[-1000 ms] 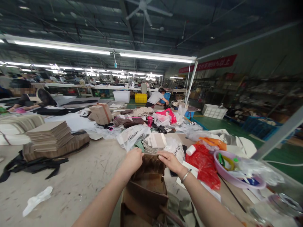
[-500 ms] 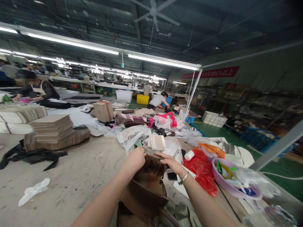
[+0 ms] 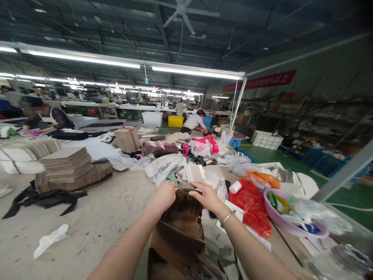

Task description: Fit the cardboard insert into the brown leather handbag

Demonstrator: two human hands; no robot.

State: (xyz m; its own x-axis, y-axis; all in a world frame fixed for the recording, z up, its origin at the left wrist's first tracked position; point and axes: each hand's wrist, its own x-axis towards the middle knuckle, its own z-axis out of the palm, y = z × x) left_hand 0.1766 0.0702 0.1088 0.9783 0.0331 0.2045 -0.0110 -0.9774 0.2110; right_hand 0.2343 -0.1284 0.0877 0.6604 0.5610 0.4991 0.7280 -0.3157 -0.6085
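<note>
Hands (image 3: 165, 195) (image 3: 208, 197) clamp a brown bag (image 3: 178, 236) by its rim, pale cards (image 3: 194, 172) crowding behind, red plastic bag (image 3: 247, 207) nearby.

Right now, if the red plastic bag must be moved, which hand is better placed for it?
Probably the right hand: it is nearer to the red plastic bag. The left hand is farther away, with the right forearm between. However, both hands are at the brown bag's upper edge.

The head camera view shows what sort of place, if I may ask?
Probably a factory workshop, perhaps for bags: strip lights hang in rows, flat brown pieces lie stacked, and a brown bag-like item is nearest.
</note>
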